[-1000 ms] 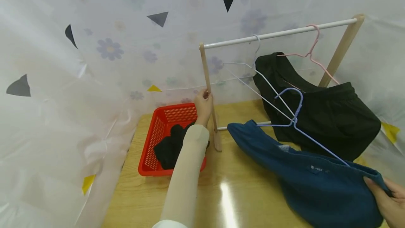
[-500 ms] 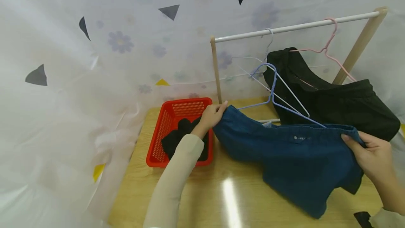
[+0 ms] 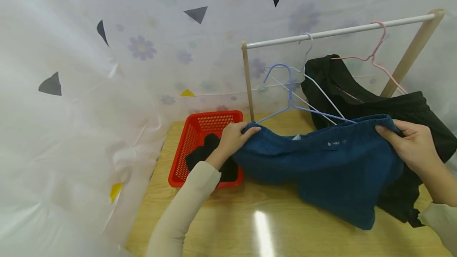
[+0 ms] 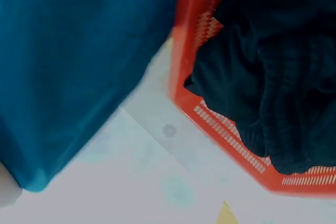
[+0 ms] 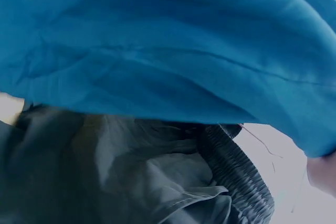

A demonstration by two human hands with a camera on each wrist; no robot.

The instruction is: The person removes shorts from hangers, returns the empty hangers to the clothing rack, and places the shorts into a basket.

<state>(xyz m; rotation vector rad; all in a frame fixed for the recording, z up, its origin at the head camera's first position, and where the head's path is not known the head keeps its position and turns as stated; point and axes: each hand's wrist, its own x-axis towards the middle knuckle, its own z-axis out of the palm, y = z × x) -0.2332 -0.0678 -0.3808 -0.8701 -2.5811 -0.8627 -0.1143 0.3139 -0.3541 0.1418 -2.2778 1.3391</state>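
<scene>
Blue shorts [image 3: 321,158] are held stretched by the waistband in front of the rack. My left hand [image 3: 232,138] pinches the waistband's left end, and my right hand [image 3: 410,144] grips its right end, thumb in front. A blue hanger [image 3: 290,100] has its lower part inside the waistband, its hook sticking up free of the rail. In the left wrist view the shorts [image 4: 79,66] hang beside the basket, with only a bit of hand at the edge. The right wrist view is mostly filled by the shorts [image 5: 168,51].
A white rail [image 3: 339,32] on wooden posts carries an empty pale hanger [image 3: 321,90] and a pink hanger [image 3: 375,56] with black shorts [image 3: 364,110]. At left on the wooden table [image 3: 228,225] stands a red basket [image 3: 178,158] with black clothing [image 3: 200,156] inside.
My left hand has left the rack's post and taken the waistband's left end. The shorts and blue hanger have risen and shifted left, while my right hand keeps its hold.
</scene>
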